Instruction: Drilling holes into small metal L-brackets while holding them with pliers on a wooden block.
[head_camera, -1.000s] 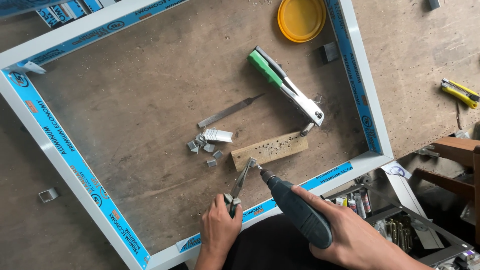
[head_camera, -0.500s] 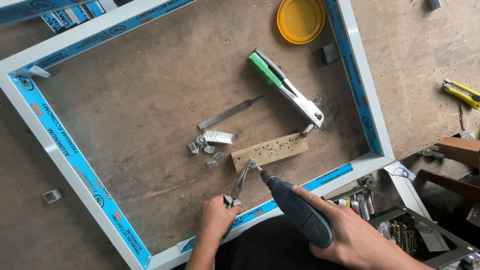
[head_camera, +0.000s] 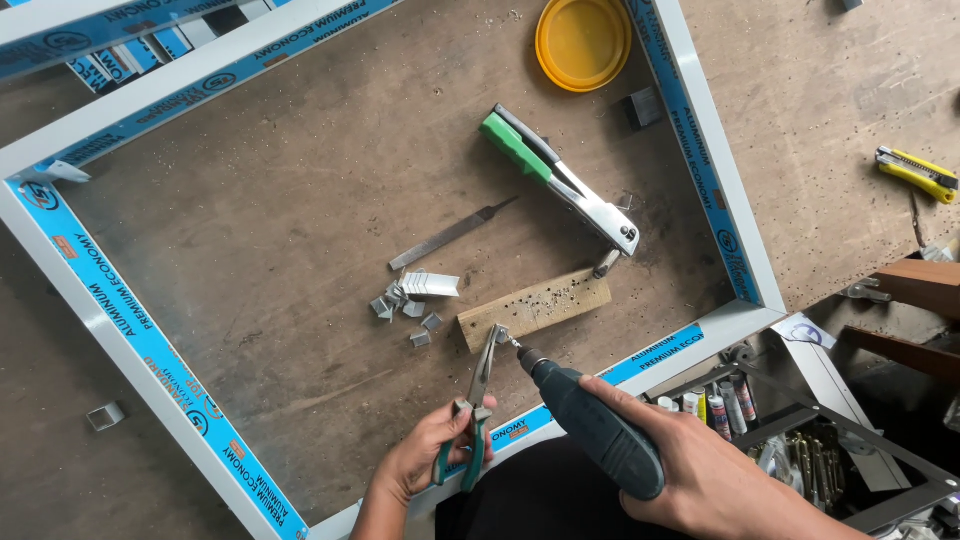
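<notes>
The left hand (head_camera: 425, 462) is clamped on green-handled pliers (head_camera: 478, 408); the right hand (head_camera: 700, 470) is wrapped around a dark teal drill (head_camera: 590, 425). The pliers' jaws pinch a small metal piece (head_camera: 500, 336) at the near edge of a wood block (head_camera: 535, 309), and the drill's bit touches that piece. Both tools lie over the counter (head_camera: 250, 250) inside a white frame (head_camera: 110, 335) with blue tape. Compared with a second ago, the left hand sits slightly lower on the handles; the drill is unmoved. The pliers run long, pointing away and a little right; the drill points up-left, its rear toward the person.
</notes>
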